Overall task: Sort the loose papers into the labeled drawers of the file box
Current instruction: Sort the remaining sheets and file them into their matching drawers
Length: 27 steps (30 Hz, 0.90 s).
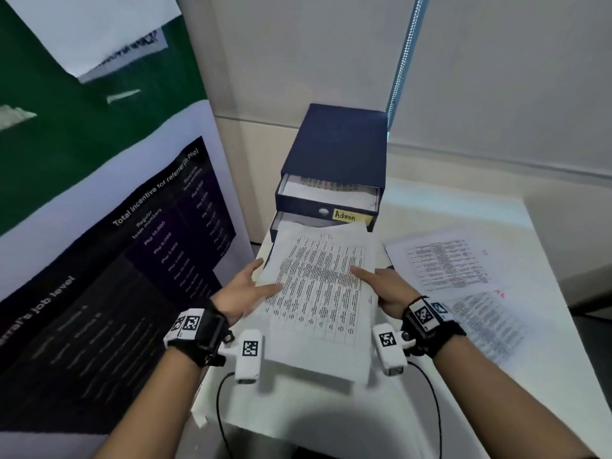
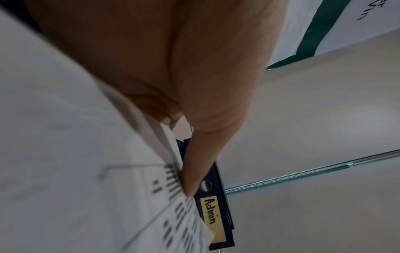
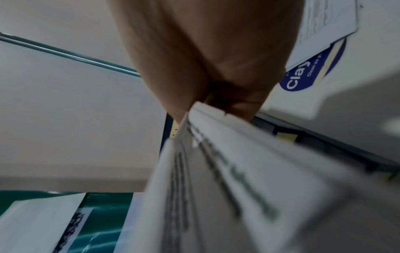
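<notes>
A dark blue file box point(image 1: 334, 150) stands at the back of the white table point(image 1: 430, 409). Its top drawer point(image 1: 326, 210), labelled "Admin" point(image 1: 346, 216) point(image 2: 211, 214), is pulled out and holds papers. A second drawer point(image 1: 276, 227) below is also pulled out. I hold a thick stack of printed papers point(image 1: 321, 293) point(image 2: 65, 137) point(image 3: 238, 171) marked "HR", with its far end over that lower drawer. My left hand point(image 1: 261, 279) point(image 2: 194, 171) grips its left edge, thumb on top. My right hand point(image 1: 381, 283) point(image 3: 205, 68) pinches its right edge.
Loose printed sheets point(image 1: 447, 260) lie spread on the table to the right, with more point(image 1: 480, 319) nearer me. A large dark banner point(image 1: 132, 260) stands close on the left. A wall and a blind chain point(image 1: 404, 61) are behind the box.
</notes>
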Each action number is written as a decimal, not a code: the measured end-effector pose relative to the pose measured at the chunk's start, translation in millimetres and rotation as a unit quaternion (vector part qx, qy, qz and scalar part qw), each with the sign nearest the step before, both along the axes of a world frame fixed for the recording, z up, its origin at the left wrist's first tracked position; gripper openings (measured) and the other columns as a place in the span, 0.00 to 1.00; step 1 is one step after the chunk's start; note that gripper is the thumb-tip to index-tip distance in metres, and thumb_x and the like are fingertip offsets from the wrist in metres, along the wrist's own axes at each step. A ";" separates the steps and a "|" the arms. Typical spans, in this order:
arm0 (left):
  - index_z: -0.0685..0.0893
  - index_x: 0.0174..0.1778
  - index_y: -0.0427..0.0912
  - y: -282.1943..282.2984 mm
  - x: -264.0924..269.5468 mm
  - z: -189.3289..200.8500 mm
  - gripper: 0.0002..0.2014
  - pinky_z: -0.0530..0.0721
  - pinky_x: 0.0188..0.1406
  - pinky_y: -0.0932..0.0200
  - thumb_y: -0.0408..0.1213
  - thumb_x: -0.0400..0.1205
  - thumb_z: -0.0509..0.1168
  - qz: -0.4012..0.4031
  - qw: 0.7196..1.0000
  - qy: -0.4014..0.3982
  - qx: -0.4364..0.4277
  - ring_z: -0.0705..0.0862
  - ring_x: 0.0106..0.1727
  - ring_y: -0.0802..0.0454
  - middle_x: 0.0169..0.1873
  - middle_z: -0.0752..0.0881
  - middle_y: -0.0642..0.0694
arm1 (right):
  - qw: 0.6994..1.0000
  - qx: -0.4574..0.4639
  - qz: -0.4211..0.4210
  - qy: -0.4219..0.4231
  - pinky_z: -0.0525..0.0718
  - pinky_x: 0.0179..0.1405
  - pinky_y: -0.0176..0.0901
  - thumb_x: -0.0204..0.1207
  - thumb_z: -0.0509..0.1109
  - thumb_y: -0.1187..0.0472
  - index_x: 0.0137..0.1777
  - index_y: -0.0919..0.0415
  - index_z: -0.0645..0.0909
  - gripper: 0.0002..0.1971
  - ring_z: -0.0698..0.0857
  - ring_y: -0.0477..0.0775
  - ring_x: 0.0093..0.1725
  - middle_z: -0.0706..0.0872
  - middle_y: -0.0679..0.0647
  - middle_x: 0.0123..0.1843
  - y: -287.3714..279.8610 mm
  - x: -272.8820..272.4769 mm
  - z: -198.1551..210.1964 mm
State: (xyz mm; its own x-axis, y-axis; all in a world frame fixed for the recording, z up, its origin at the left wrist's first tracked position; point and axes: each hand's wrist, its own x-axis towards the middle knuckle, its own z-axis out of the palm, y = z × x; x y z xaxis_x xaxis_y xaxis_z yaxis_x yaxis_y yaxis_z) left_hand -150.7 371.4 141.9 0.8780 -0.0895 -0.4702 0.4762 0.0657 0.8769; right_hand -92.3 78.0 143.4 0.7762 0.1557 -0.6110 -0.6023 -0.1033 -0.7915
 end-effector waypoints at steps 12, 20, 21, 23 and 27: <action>0.74 0.63 0.51 -2.2 11.7 23.3 0.23 0.90 0.43 0.55 0.22 0.79 0.70 0.058 0.997 -0.058 -0.012 0.90 0.49 0.47 0.54 0.88 0.47 | 0.996 0.015 0.034 0.084 0.82 0.22 0.35 0.81 0.71 0.52 0.57 0.68 0.84 0.18 0.91 0.47 0.32 0.93 0.56 0.41 10.8 17.6 15.1; 0.75 0.70 0.35 -6.9 46.5 6.4 0.25 0.89 0.39 0.65 0.22 0.78 0.72 0.127 0.988 -0.072 0.042 0.87 0.51 0.51 0.66 0.82 0.41 | 0.991 -0.031 0.091 0.089 0.86 0.32 0.39 0.73 0.75 0.40 0.56 0.63 0.87 0.26 0.88 0.50 0.40 0.92 0.54 0.48 7.4 39.1 8.8; 0.78 0.70 0.36 -8.7 53.0 4.8 0.24 0.88 0.43 0.65 0.24 0.77 0.73 0.132 0.987 -0.076 0.057 0.87 0.54 0.51 0.68 0.82 0.42 | 0.986 -0.022 0.131 0.104 0.85 0.31 0.37 0.72 0.77 0.43 0.54 0.62 0.88 0.22 0.86 0.48 0.37 0.91 0.54 0.47 3.8 37.7 9.1; 0.82 0.66 0.40 -14.0 66.1 2.7 0.21 0.86 0.57 0.59 0.29 0.77 0.75 0.136 0.981 -0.090 0.108 0.84 0.63 0.49 0.68 0.81 0.43 | 0.975 -0.014 0.186 0.117 0.77 0.25 0.32 0.70 0.80 0.50 0.44 0.61 0.89 0.13 0.79 0.46 0.28 0.87 0.54 0.35 -4.8 39.7 3.4; 0.81 0.63 0.44 -22.4 90.0 8.3 0.16 0.86 0.37 0.68 0.39 0.80 0.73 0.129 0.975 -0.058 0.173 0.85 0.43 0.52 0.48 0.83 0.46 | 0.989 -0.015 0.121 0.084 0.62 0.13 0.30 0.68 0.83 0.59 0.41 0.60 0.77 0.15 0.64 0.43 0.17 0.70 0.52 0.25 -8.6 57.1 2.1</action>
